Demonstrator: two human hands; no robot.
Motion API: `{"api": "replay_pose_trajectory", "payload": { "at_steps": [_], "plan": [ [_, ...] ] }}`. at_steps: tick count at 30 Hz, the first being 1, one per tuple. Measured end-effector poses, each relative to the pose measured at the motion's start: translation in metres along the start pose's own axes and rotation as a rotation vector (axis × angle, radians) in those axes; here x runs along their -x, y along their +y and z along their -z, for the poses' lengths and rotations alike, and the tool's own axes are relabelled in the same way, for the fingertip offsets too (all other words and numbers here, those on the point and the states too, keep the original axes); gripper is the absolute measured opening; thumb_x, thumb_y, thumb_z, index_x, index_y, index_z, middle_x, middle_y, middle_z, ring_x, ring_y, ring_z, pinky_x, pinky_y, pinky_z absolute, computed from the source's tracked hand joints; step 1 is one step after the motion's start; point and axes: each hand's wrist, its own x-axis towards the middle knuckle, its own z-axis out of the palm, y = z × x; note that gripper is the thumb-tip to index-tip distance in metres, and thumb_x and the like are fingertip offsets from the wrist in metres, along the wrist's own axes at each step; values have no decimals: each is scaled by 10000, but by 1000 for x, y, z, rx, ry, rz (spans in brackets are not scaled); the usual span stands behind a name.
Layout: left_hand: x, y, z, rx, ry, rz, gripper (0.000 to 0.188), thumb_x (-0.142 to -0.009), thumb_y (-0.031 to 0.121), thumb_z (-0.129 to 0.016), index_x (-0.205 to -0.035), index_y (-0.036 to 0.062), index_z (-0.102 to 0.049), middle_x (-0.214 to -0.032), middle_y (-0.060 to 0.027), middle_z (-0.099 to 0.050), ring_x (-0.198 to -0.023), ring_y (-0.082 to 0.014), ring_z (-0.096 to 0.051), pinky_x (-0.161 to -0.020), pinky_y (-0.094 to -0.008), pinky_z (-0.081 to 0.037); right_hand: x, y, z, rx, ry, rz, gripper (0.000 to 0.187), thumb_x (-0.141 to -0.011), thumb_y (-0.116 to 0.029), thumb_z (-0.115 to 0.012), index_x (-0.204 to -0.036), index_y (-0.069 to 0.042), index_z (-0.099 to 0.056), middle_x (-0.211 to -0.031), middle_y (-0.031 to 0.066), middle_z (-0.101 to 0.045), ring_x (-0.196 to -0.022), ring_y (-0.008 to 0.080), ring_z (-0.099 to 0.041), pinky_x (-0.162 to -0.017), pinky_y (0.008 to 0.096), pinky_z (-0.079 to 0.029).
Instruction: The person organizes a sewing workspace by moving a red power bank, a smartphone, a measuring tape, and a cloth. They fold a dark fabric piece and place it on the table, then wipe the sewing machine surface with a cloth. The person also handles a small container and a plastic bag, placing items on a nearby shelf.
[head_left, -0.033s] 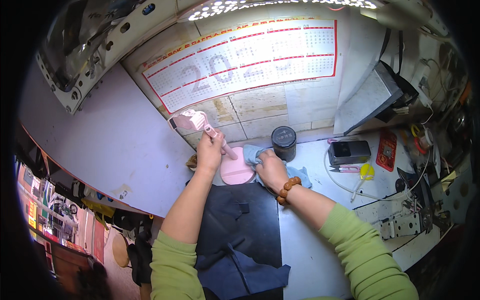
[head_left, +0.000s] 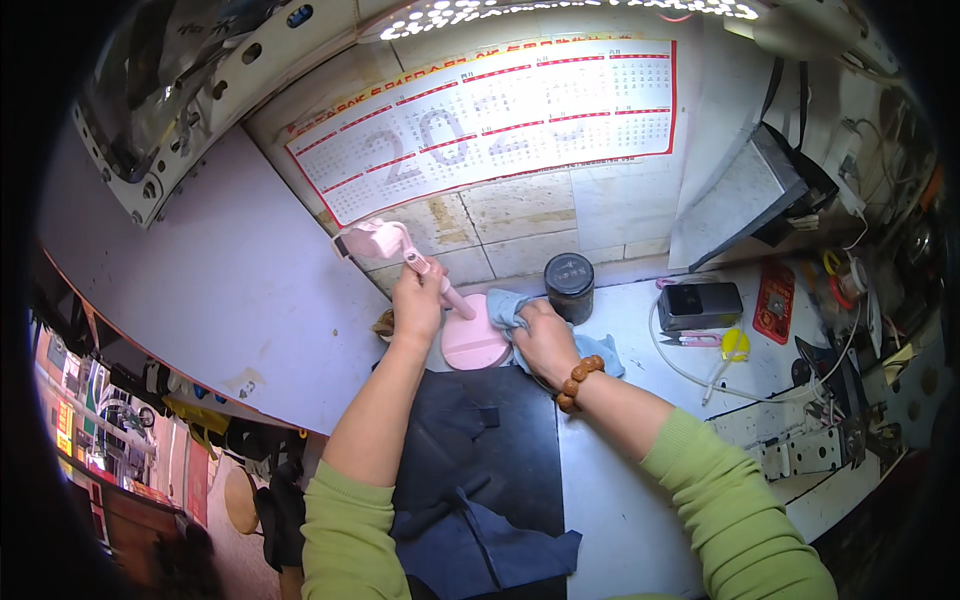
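Observation:
My left hand (head_left: 418, 300) is closed around the upright pole of a pink stand, a phone holder by its look. Its hinged head (head_left: 375, 240) leans left above the hand, and its round pink base (head_left: 474, 345) rests on the table. Bunched in my right hand (head_left: 548, 343) is a light blue cloth (head_left: 508, 308), touching or very near the right edge of the base. Part of the cloth spreads out on the table behind my wrist, which wears a brown bead bracelet (head_left: 580, 380). Just beyond the cloth stands a dark lidded jar (head_left: 570, 288).
A black mat (head_left: 480, 400) with dark blue fabric pieces (head_left: 490, 545) lies in front of me. To the right are a black box-shaped device (head_left: 700, 305), a white cable, a yellow round item (head_left: 735, 345) and a red card (head_left: 774, 303). A calendar (head_left: 500, 125) hangs on the wall.
The pink stand's head has turned or tipped very slightly to the left. Both hands keep their holds in nearly the same places.

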Motion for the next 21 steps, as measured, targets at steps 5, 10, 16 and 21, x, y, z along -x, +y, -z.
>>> {"api": "replay_pose_trajectory", "payload": {
  "at_steps": [5,10,16,21],
  "plan": [
    [-8,0,5,75,100,4,159,-1010,183,-497,-1008,30,-543,-879,-56,-620,-728,-113,-547,-656,-280,-468,13,5,4,-159,89,75,242,-815,-105,-632,-996,55,-616,-1021,209,-584,-955,399,-583,-849,408,-478],
    [-14,30,4,97,139,-138,180,-1020,195,-489,-1010,22,-539,-883,-60,-622,-798,-131,-559,-763,-293,-464,16,12,10,-164,65,49,239,-825,-104,-633,-1012,42,-615,-1034,199,-583,-960,389,-582,-849,394,-475],
    [-6,75,8,51,87,-338,234,-1031,288,-497,-1042,63,-558,-894,-28,-602,-791,-96,-527,-737,-259,-445,6,-11,-2,50,-43,194,251,-797,-74,-593,-1032,-2,-637,-1059,188,-598,-994,383,-583,-865,428,-484],
    [-3,90,17,68,151,-344,201,-1020,221,-500,-1001,28,-551,-875,-71,-627,-792,-131,-558,-749,-300,-474,26,-39,-29,395,-303,319,197,-807,-170,-599,-958,-111,-711,-970,88,-647,-982,267,-599,-815,421,-450]
  ]
}}
